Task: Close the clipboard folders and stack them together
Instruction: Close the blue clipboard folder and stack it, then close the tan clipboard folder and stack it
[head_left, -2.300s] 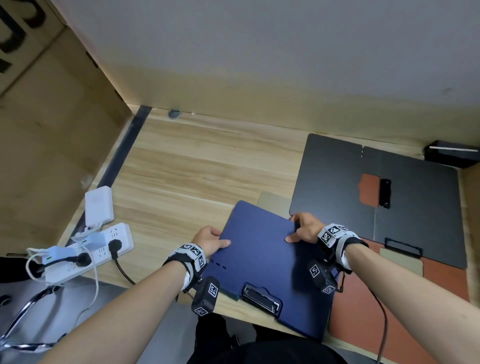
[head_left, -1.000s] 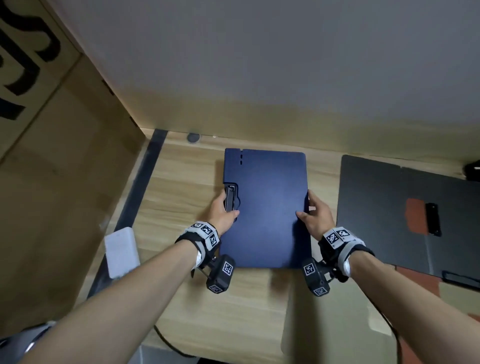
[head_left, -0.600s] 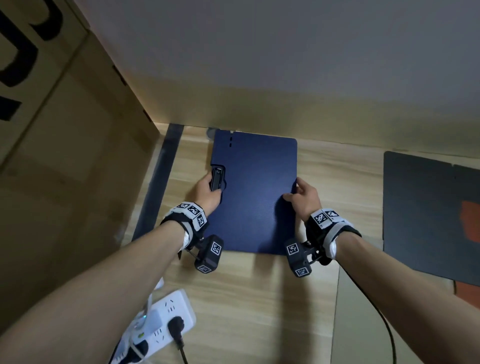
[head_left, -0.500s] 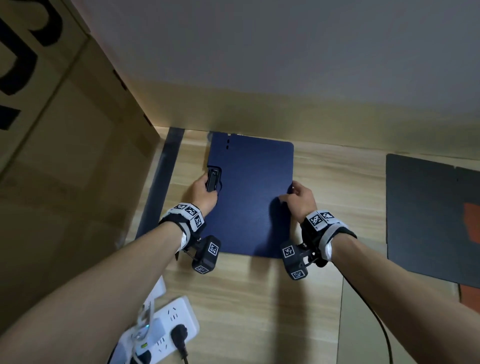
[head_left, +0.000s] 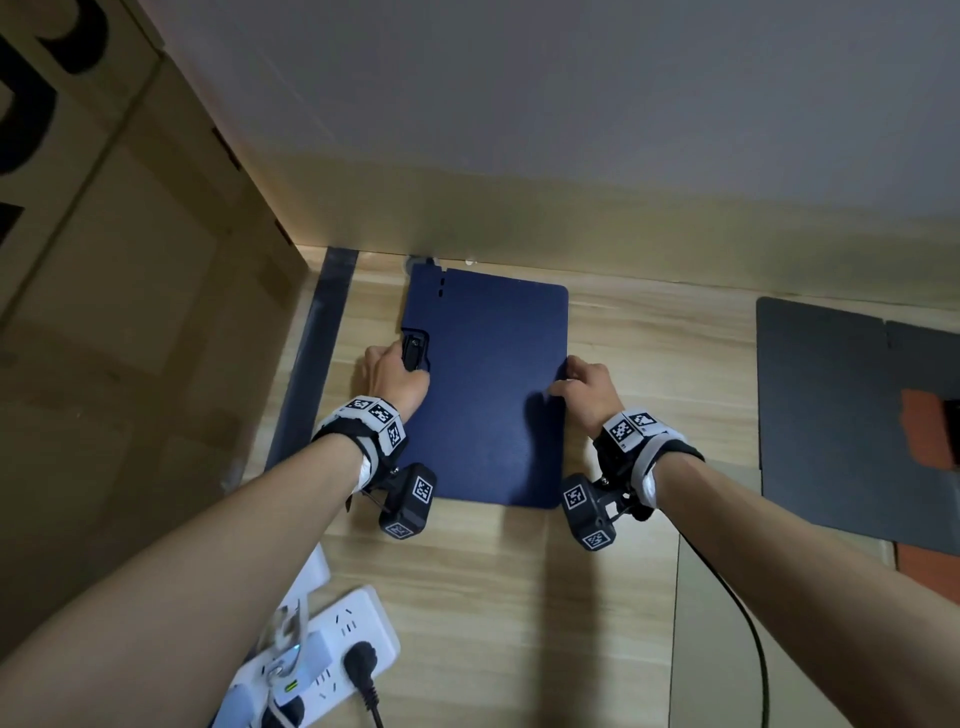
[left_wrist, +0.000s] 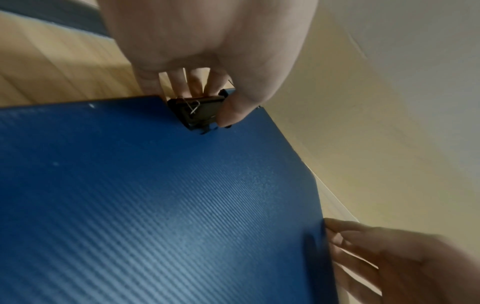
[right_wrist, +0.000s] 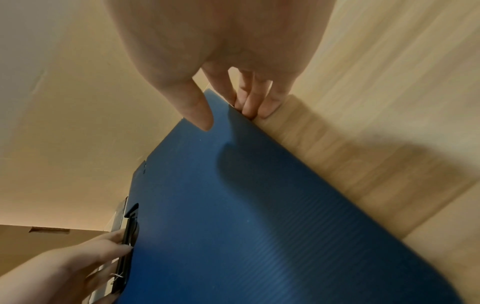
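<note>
Closed navy ribbed clipboard folder (head_left: 488, 395) flat on table (head_left: 519, 597); left hand (head_left: 395, 382) grips its black clip (head_left: 414, 352), right hand (head_left: 589, 387) pinches opposite edge.

the left hand (left_wrist: 202, 41) reached down to the far edge of a closed, ribbed blue plastic clipboard folder (left_wrist: 155, 195), its thumb on top beside a black metal clip (left_wrist: 197, 112) and its fingers (left_wrist: 179, 82) curled behind that edge. the right hand (left_wrist: 394, 259) touched the folder's right edge with its fingers. pale wooden tabletop (left_wrist: 52, 67) showed beyond the folder, and a cream wall (left_wrist: 376, 102) stood to the right.
</note>
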